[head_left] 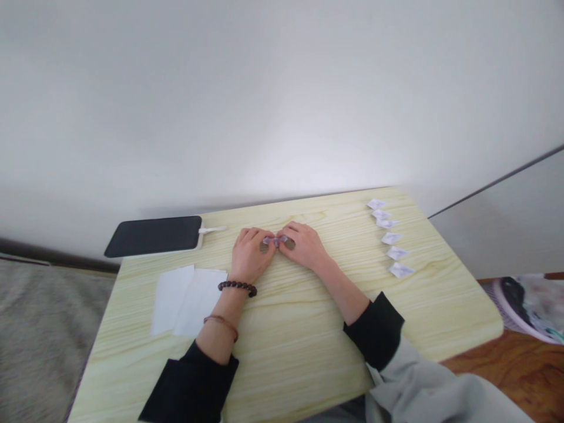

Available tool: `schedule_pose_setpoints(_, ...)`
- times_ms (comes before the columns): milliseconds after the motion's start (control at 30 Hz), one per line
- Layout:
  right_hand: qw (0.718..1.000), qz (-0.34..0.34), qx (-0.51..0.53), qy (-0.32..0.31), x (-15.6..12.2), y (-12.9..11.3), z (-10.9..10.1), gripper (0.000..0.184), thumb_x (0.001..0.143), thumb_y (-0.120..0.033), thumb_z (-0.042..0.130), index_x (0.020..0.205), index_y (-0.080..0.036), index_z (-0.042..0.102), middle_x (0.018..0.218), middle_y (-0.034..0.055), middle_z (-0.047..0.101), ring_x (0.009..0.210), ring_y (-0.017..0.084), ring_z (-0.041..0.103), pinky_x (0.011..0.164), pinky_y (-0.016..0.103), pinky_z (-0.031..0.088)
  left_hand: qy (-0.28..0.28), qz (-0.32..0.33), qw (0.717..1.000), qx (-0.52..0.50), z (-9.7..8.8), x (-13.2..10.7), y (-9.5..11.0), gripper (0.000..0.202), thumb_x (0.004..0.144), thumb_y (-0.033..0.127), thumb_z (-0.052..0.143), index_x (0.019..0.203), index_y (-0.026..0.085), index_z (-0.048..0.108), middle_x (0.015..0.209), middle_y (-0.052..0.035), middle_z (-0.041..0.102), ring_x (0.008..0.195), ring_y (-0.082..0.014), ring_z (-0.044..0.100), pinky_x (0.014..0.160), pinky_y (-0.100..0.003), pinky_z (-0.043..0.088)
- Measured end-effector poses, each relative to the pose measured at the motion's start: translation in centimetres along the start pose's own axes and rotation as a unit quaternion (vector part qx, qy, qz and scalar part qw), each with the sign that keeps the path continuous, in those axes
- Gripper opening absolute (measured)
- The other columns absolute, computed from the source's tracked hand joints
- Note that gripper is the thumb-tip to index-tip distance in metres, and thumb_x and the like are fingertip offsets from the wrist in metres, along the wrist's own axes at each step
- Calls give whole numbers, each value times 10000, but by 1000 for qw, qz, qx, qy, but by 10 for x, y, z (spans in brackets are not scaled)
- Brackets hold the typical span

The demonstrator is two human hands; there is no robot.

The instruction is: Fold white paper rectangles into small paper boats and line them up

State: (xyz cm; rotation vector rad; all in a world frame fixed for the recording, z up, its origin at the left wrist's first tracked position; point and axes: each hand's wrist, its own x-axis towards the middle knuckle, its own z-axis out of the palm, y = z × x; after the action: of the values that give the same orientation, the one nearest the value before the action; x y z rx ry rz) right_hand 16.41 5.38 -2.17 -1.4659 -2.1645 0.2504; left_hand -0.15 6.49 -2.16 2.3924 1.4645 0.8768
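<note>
Between my fingertips is a small folded piece of white paper (277,241), held above the middle of the wooden table (291,346). My left hand (252,254) pinches its left side, and my right hand (303,247) pinches the right side. Fingers cover much of the paper, so its full shape is hidden. Several small folded paper boats (397,252) stand in a column on the table's right part. Left of my left wrist lie flat white paper sheets (200,299), partly overlapping.
A dark-screened phone (154,236) with a white cable (213,230) plugged in lies at the table's back left, overhanging the edge. A white wall (282,106) rises behind the table. A basket-like container (520,311) stands on the floor at right; a grey rug (44,341) lies left.
</note>
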Motion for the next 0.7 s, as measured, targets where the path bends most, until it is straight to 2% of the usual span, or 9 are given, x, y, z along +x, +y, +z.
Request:
schedule_pose_setpoints(267, 1000, 17, -26, -2, 0, -5, 2, 152, 847, -295, 571, 919, -220, 682, 919, 35, 640, 854, 178, 588, 776, 294, 419, -22, -1, 999, 32, -3, -1, 2, 149, 799, 213, 580, 891, 216, 697, 863, -41, 663, 874, -227, 552, 803, -347, 459)
schedule_pose_setpoints(533, 1000, -9, -4, 5, -1, 1, 3, 171, 870, -283, 535, 941, -207, 670, 934, 45, 630, 841, 176, 583, 759, 292, 425, -11, 2, 999, 33, -4, -1, 2, 130, 818, 242, 568, 881, 216, 678, 870, -43, 657, 873, -218, 566, 798, -336, 454)
schedule_pose_setpoints(700, 1000, -5, -4, 0, 0, 2, 4, 158, 852, -262, 558, 951, -215, 671, 938, 49, 632, 850, 184, 583, 750, 296, 430, -31, 2, 998, 58, -5, -1, 5, 134, 811, 266, 578, 889, 224, 679, 864, -48, 653, 868, -234, 562, 785, -349, 444)
